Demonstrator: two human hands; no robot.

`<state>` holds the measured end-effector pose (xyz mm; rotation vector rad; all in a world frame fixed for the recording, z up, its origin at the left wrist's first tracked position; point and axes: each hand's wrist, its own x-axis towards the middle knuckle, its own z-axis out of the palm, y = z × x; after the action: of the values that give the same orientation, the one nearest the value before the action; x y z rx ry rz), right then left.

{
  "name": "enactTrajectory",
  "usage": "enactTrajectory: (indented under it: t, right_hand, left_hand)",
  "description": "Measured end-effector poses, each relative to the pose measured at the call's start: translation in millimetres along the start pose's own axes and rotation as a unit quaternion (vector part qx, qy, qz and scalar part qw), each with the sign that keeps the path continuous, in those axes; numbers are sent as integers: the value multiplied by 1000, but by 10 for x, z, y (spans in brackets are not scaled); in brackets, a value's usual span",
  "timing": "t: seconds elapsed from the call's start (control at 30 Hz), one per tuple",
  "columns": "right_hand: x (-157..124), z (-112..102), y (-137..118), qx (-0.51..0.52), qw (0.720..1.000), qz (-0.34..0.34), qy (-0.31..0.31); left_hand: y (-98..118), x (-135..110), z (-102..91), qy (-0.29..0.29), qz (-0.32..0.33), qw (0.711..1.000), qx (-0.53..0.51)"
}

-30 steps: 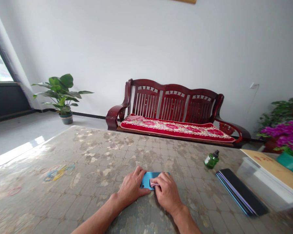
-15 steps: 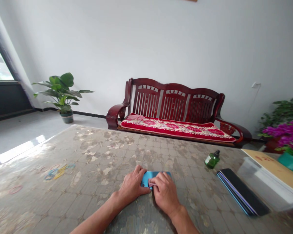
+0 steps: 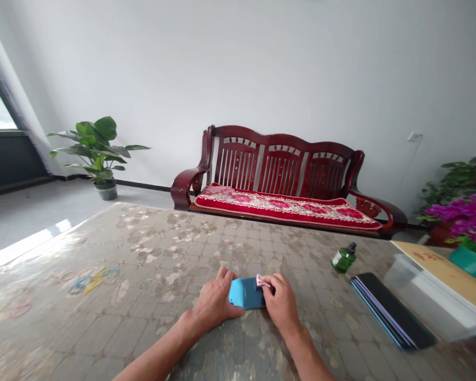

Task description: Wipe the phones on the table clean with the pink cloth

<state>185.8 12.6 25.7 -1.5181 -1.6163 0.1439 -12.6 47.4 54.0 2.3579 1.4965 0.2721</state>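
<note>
right hand part-covers blue phone | green bottle near stack, perhaps phones

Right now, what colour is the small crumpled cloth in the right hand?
Pale pink: the small crumpled cloth shows best in the head view.

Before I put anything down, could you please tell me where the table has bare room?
Bare tablecloth lies between the coloured bands and the left hand, and between the right hand and the green bottle. The right side is crowded: flat dark stack, clear box.
</note>
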Motion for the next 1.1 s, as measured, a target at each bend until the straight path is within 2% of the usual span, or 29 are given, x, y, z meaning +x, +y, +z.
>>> enactTrajectory:
  t: [0.17, 0.4, 0.57, 0.7, 0.97, 1.1]
  right_hand:
    - [26, -45, -37, 39, 999, -10, 34]
    - [17, -90, -83, 53, 995, -55, 62]
    - [14, -174, -143, 39, 987, -112, 105]
    - [-8, -219, -175, 16, 983, -145, 111]
    - [-3, -245, -203, -24, 978, -153, 141]
    - [-2, -267, -211, -63, 980, -154, 107]
  left_hand:
    - [19, -15, 0, 22, 9, 999, -35]
    - [-21, -29, 31, 94, 37, 987, -127]
    - [-57, -52, 42, 138, 82, 982, -102]
    - [-63, -72, 23, 141, 129, 979, -77]
    - [-48, -87, 72, 151, 146, 970, -121]
    - [-22, -92, 110, 152, 155, 966, -137]
